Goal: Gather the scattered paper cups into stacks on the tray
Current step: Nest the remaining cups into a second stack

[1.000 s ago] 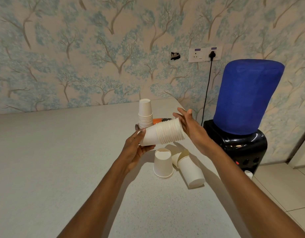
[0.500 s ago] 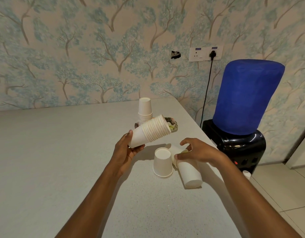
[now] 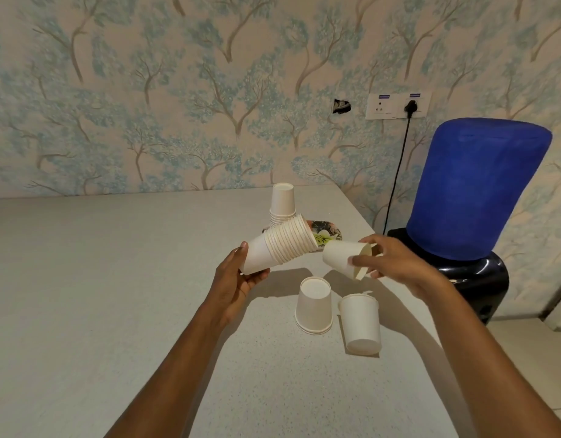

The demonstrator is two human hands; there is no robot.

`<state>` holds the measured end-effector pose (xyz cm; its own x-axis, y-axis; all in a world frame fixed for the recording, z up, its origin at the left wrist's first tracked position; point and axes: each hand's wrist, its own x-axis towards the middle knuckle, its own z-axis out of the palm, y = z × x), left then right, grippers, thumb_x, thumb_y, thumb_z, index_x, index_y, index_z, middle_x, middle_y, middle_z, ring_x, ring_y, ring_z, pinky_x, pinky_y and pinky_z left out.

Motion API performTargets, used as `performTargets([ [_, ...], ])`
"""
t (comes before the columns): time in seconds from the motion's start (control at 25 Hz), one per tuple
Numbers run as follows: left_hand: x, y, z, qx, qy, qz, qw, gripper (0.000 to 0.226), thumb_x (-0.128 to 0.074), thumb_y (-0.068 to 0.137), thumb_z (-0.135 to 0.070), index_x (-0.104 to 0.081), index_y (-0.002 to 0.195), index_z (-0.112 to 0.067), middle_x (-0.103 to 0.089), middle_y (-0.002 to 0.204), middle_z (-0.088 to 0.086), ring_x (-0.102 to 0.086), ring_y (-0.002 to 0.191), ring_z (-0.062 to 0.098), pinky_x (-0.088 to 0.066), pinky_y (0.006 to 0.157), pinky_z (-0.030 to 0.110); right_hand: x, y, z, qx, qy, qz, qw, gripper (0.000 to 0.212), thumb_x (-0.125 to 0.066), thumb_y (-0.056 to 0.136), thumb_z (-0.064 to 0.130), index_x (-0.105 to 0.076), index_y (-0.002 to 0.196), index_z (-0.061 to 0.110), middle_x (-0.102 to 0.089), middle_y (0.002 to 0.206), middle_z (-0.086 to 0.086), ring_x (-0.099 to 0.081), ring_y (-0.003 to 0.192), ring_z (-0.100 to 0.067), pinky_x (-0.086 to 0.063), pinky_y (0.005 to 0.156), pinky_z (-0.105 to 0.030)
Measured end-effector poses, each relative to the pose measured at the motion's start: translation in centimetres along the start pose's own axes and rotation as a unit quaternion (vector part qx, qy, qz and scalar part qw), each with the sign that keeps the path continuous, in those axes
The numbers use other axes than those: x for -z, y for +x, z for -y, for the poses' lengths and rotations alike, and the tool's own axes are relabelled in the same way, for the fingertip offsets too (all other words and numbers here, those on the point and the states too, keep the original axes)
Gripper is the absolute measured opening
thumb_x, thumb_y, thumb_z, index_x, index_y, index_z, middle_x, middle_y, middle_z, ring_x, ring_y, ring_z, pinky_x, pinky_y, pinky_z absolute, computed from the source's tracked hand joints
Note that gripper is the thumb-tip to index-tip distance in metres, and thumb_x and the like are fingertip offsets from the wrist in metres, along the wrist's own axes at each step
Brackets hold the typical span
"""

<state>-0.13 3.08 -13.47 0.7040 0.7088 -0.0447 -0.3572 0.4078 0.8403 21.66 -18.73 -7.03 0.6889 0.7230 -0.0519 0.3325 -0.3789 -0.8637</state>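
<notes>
**Holding paper cups in both hands above the counter**

Item 1. Nested stack of paper cups (image 3: 280,245), white, tilted with rims up and to the right. The left hand (image 3: 234,282) grips its closed end: thumb on the near upper side, the other fingers (image 3: 260,275) curled underneath.

Item 2. Single paper cup (image 3: 340,256), white, on its side in the air just right of the stack's rims, not touching them. The right hand (image 3: 399,263) pinches it at the mouth, thumb on the near rim and the other fingers over the far rim.

Item 3. Inverted cup (image 3: 314,306), standing on its rim on the counter (image 3: 114,295) below the two hands; its base rim looks doubled.

Item 4. Lying cup (image 3: 361,324), just beside item 3 on the right, closed end toward the camera.

Item 5. Upside-down stack (image 3: 283,202), standing at the left end of a floral tray (image 3: 328,235) near the counter's far right corner.

Surroundings. The counter is pale grey and speckled. Tree-patterned wallpaper (image 3: 178,105) covers the wall. A socket plate (image 3: 396,105) carries a black plug and cable. A water dispenser (image 3: 475,279), black, stands right of the counter and holds a blue-covered bottle (image 3: 475,188).
</notes>
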Motion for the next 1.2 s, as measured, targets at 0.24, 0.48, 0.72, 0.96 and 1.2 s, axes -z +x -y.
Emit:
performTargets([
  [0.24,0.5,-0.1,-0.4,-0.004,0.019,-0.003,1.000,0.054,-0.070,0.076,-0.041,-0.055,0.121,-0.015,-0.053,0.125,0.020,-0.064,0.107,0.035,-0.060,0.072,0.033,2.0,-0.2,2.2,0.112,0.218,-0.001,0.970,0.062,-0.080,0.065,0.035,-0.058,0.118,0.012,-0.064,0.115,-0.012,-0.067,0.097,-0.020,-0.057,0.076,-0.031],
  [0.48,0.5,-0.5,-0.5,0.005,0.028,0.020,0.999,0.049,-0.070,0.078,-0.041,-0.059,0.118,-0.015,-0.053,0.125,0.022,-0.065,0.104,0.032,-0.059,0.074,0.034,-0.3,0.4,3.5,0.151,0.132,0.052,0.978,0.045,-0.076,0.074,0.038,-0.066,0.116,0.025,-0.066,0.113,-0.009,-0.063,0.104,-0.025,-0.055,0.080,-0.035],
  [0.72,0.2,-1.2,-0.3,0.012,0.037,0.029,0.999,0.050,-0.069,0.077,-0.040,-0.059,0.119,-0.014,-0.053,0.127,0.022,-0.065,0.104,0.032,-0.060,0.075,0.035,-2.2,0.9,4.2,0.156,0.078,0.057,0.983,0.058,-0.077,0.077,0.039,-0.057,0.129,0.025,-0.069,0.102,0.006,-0.066,0.097,-0.015,-0.055,0.074,-0.026],
  [0.96,0.3,-1.5,-0.4,0.015,0.037,0.033,0.999,0.051,-0.068,0.080,-0.039,-0.058,0.122,-0.012,-0.053,0.128,0.022,-0.064,0.106,0.032,-0.060,0.075,0.035,-3.7,0.4,4.3,0.157,0.063,0.054,0.984,0.064,-0.077,0.060,0.062,-0.059,0.115,0.036,-0.070,0.105,0.017,-0.065,0.094,0.006,-0.049,0.075,-0.017],
  [1.2,0.7,-1.7,-0.2,0.014,0.032,0.036,0.999,0.054,-0.068,0.080,-0.042,-0.058,0.123,-0.010,-0.054,0.127,0.023,-0.069,0.098,0.027,-0.058,0.075,0.034,-4.1,-0.5,3.4,0.157,0.054,0.111,0.980,0.027,-0.056,0.081,0.062,-0.063,0.104,0.049,-0.065,0.114,0.022,-0.060,0.106,0.007,-0.046,0.078,-0.006],
])
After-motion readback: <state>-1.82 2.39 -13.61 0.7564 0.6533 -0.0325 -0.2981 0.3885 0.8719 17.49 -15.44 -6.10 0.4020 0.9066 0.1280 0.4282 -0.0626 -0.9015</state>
